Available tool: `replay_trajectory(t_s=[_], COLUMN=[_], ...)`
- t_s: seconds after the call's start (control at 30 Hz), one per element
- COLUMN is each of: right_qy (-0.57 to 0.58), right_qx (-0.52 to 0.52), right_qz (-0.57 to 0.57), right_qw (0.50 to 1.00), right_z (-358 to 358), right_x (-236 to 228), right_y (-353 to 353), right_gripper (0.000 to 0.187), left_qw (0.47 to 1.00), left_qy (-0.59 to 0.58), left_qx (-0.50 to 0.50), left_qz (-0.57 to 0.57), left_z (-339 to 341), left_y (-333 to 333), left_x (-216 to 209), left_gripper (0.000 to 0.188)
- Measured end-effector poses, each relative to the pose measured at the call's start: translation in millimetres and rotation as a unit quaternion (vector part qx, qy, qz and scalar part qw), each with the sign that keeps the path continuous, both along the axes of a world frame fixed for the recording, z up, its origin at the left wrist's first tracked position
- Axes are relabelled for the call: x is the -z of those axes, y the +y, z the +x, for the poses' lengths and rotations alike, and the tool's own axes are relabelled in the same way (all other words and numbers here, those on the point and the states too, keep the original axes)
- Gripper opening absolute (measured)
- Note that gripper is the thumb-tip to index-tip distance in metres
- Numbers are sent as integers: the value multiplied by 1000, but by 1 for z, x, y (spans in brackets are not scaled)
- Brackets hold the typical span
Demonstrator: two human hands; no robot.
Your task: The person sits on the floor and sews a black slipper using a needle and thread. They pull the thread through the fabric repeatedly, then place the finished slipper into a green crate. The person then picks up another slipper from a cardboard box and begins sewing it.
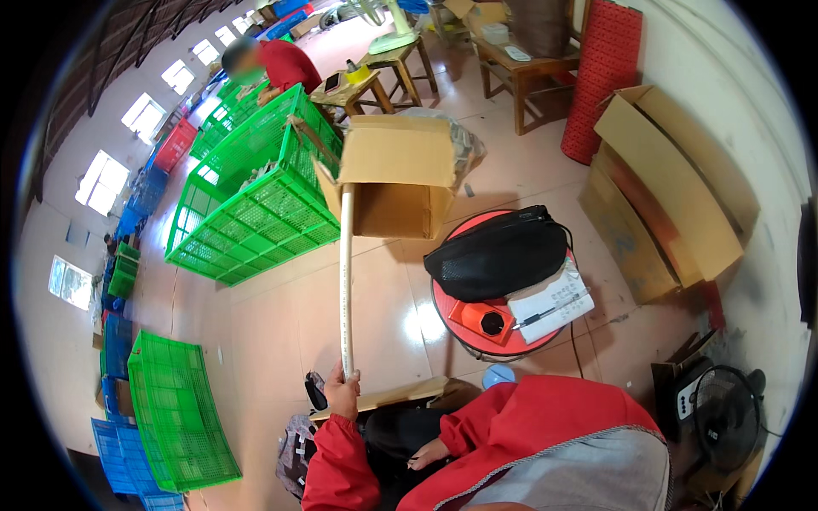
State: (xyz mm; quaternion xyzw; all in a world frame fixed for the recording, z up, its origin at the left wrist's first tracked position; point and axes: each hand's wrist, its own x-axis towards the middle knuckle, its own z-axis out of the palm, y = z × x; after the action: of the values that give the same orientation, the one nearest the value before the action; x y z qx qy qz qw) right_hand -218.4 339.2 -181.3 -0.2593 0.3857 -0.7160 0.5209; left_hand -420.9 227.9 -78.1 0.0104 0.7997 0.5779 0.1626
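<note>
Spreading across the left of the tiled floor (281,332), stacks of green plastic crates (256,200) are seen, one tilted on its side behind an open cardboard box (399,175), with another green crate (175,409) lying flat nearer the lower left beside blue crates (115,443). Flattened cardboard sheets (673,196) are leaned against the right wall, next to a rolled red mat (601,77). A round red stool (503,294) is placed right of centre, and on it a black mesh bag (498,251), an orange tool (481,319) and a white pad with a pen (552,305) are carried. A black fan (720,409) is stood at the lower right. Another person in a red top (285,64) is seen far off by the crates. A long white pipe (346,281) is held upright, its lower end gripped in the closed left hand (342,393), its upper end reaching the edge of the cardboard box. The right hand (429,454), red-sleeved, is rested low on a dark lap, fingers loosely curled and gripping nothing that can be made out.
</note>
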Motion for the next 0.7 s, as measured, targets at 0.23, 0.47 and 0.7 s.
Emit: replay_trajectory(t_s=[0.23,0.47,0.7], right_qy=[9,4,-1], right_qx=[6,-12,-33], right_qz=[0,8,21], right_qw=[1000,1000,999], right_z=[-1,0,0], right_x=[-1,2,5], right_y=[8,8,7], right_gripper=[61,62,62], left_qw=[1000,999,997], left_qy=[8,44,32], left_qx=[-16,-11,-46], left_qz=[18,27,52], left_z=[-11,-22,-30], left_y=[15,37,29], left_x=[-18,-52,-45], left_gripper=[53,56,55])
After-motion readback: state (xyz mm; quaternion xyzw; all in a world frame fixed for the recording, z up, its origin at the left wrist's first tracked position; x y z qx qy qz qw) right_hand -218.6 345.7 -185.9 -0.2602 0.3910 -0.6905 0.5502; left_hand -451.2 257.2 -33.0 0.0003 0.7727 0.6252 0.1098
